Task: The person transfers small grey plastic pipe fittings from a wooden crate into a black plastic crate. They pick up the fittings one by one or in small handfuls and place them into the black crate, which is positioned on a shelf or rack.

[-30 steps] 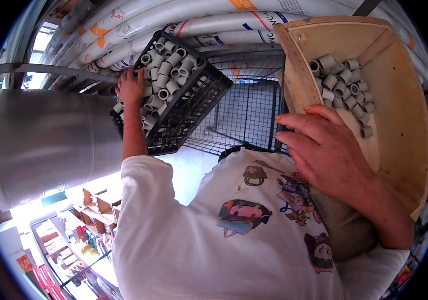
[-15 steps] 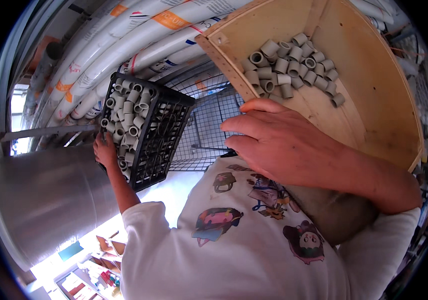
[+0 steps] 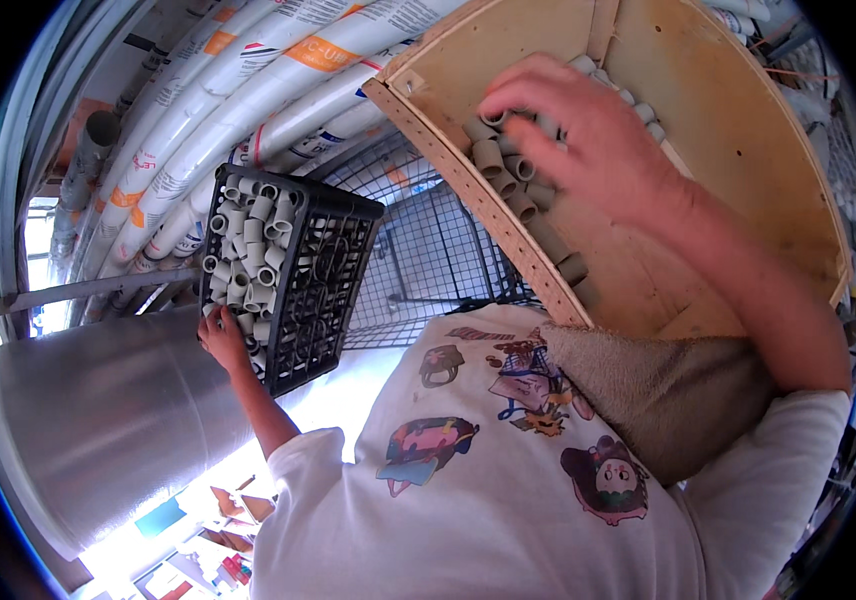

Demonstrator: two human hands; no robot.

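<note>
Your right hand (image 3: 588,130) lies in the wooden tray (image 3: 748,200), fingers curled on the grey pipe pieces (image 3: 508,170) at its far left. Your left hand (image 3: 226,340) grips the black crate (image 3: 323,300), left of the tray. Gathering step, by the look; next calls for a firm pinch and lift.

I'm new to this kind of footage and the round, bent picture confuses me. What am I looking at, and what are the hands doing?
It is one view, from a fisheye camera worn on a person's head, looking down; that lens bends straight edges. The left hand grips the edge of a black plastic crate filled with short grey pipe pieces. The right hand rests on similar pipe pieces inside a wooden box. Long white pipes lie behind, beside a wire mesh rack.
</note>
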